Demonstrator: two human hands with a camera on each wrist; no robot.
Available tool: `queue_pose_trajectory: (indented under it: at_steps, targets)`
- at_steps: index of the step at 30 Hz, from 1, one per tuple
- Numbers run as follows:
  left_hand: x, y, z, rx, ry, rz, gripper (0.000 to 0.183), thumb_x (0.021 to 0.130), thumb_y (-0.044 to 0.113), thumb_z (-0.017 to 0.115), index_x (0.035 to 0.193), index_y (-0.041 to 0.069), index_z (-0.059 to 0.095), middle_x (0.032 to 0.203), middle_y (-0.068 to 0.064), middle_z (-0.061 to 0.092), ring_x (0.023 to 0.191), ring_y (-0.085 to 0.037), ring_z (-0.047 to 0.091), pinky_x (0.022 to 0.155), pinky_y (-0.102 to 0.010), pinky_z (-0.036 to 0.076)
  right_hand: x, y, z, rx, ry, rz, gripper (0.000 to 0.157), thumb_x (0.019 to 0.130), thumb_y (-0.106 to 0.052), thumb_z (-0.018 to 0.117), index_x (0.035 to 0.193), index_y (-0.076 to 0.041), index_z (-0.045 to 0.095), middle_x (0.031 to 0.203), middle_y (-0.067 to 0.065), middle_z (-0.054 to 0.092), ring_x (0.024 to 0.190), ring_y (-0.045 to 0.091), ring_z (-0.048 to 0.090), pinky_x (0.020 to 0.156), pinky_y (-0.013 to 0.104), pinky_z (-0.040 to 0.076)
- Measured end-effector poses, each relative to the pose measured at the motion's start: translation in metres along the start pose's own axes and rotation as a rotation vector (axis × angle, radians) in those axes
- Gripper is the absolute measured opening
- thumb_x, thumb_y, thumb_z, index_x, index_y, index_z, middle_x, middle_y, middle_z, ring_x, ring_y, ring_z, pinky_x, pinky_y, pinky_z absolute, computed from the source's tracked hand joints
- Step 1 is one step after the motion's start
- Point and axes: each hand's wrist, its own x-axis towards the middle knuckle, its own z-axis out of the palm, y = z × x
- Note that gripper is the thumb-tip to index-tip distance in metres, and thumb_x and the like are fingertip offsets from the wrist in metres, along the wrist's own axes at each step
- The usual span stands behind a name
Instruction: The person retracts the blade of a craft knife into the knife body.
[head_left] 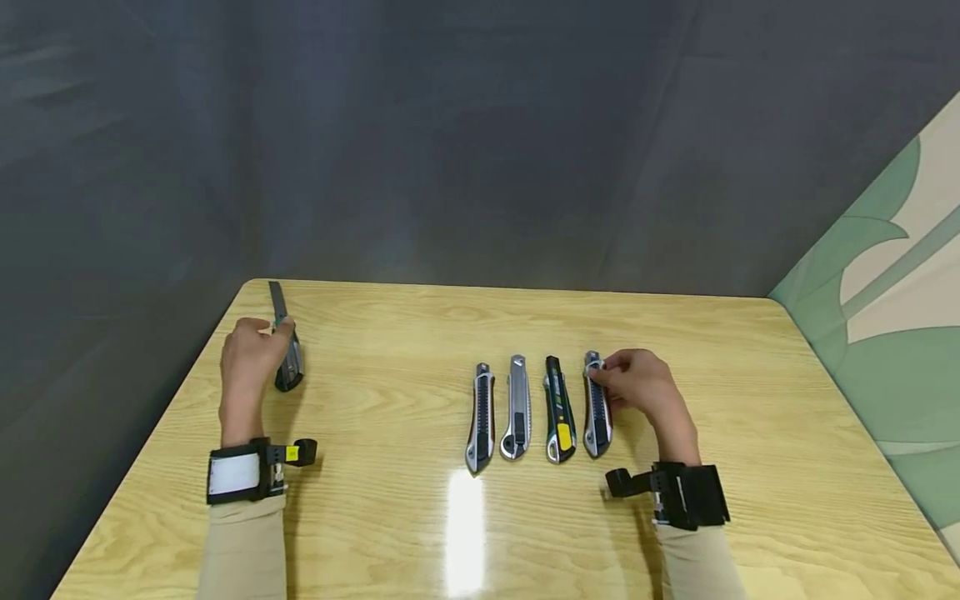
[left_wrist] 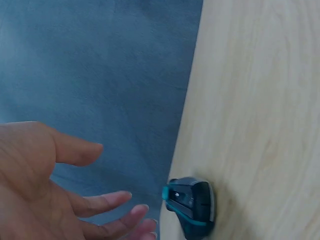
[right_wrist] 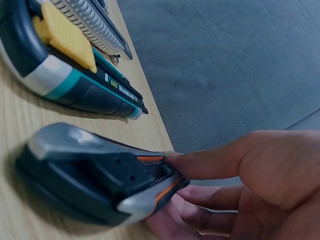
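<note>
My right hand (head_left: 637, 383) pinches the front end of a silver-and-black utility knife (right_wrist: 85, 170) with orange trim, thumb on top and fingers along its side. That knife lies on the table at the right end of a row. At the table's far left, my left hand (head_left: 253, 354) is beside a black-and-teal utility knife (left_wrist: 192, 205). A dark flat strip extends from its far end, and the thumb side of the hand overlaps it in the head view. In the left wrist view, the thumb and fingers (left_wrist: 117, 227) are spread, with a gap before the knife.
Left of the right-hand knife lie a black utility knife with a yellow slider (head_left: 560, 408), a silver one (head_left: 517, 408) and a dark-and-silver one (head_left: 480, 421). The wooden table (head_left: 375, 517) meets a dark curtain (head_left: 480, 150) behind; leaf-patterned fabric (head_left: 892, 358) hangs at right.
</note>
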Motion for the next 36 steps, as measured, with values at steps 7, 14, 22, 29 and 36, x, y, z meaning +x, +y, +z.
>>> queue_pose_trajectory:
  at_steps: [7, 14, 22, 29, 36]
  targets:
    - [0.000, -0.008, 0.006, 0.072, -0.082, -0.036, 0.064, 0.094, 0.042, 0.044, 0.122, -0.015, 0.043, 0.112, -0.035, 0.048, 0.096, -0.046, 0.049, 0.076, -0.054, 0.046, -0.002, 0.001, -0.002, -0.019, -0.005, 0.022, 0.039, 0.086, -0.025, 0.067, 0.107, 0.004, 0.052, 0.092, 0.021, 0.057, 0.063, 0.022, 0.063, 0.056, 0.036, 0.056]
    - [0.003, -0.013, 0.014, 0.152, -0.064, -0.023, 0.042, 0.086, 0.034, 0.061, 0.061, 0.006, 0.043, 0.051, 0.000, 0.034, 0.046, -0.018, 0.036, 0.040, -0.029, 0.030, -0.002, 0.001, -0.002, -0.064, 0.011, 0.031, 0.039, 0.086, -0.029, 0.066, 0.107, 0.001, 0.053, 0.093, 0.019, 0.056, 0.063, 0.021, 0.062, 0.056, 0.035, 0.055]
    - [0.002, -0.017, 0.017, 0.190, -0.090, -0.082, 0.039, 0.082, 0.033, 0.065, 0.072, -0.001, 0.048, 0.060, -0.007, 0.043, 0.052, -0.022, 0.043, 0.040, -0.030, 0.034, -0.004, 0.001, -0.002, -0.100, 0.030, 0.013, 0.041, 0.086, -0.030, 0.066, 0.107, 0.002, 0.053, 0.096, 0.020, 0.057, 0.067, 0.021, 0.061, 0.058, 0.035, 0.055]
    - [0.002, -0.017, 0.019, 0.208, -0.077, -0.105, 0.027, 0.080, 0.025, 0.057, 0.072, 0.000, 0.051, 0.061, -0.008, 0.045, 0.052, -0.024, 0.044, 0.044, -0.034, 0.035, -0.006, -0.002, -0.003, -0.119, 0.049, -0.011, 0.042, 0.088, -0.031, 0.062, 0.111, 0.002, 0.052, 0.104, 0.023, 0.057, 0.070, 0.022, 0.061, 0.056, 0.034, 0.055]
    - [0.001, -0.017, 0.017, 0.219, -0.070, -0.088, 0.039, 0.084, 0.037, 0.058, 0.070, 0.002, 0.047, 0.062, -0.008, 0.041, 0.053, -0.024, 0.042, 0.043, -0.033, 0.034, -0.012, -0.004, -0.009, -0.219, 0.177, -0.059, 0.038, 0.089, -0.035, 0.058, 0.109, -0.002, 0.055, 0.096, 0.018, 0.059, 0.070, 0.023, 0.057, 0.054, 0.032, 0.047]
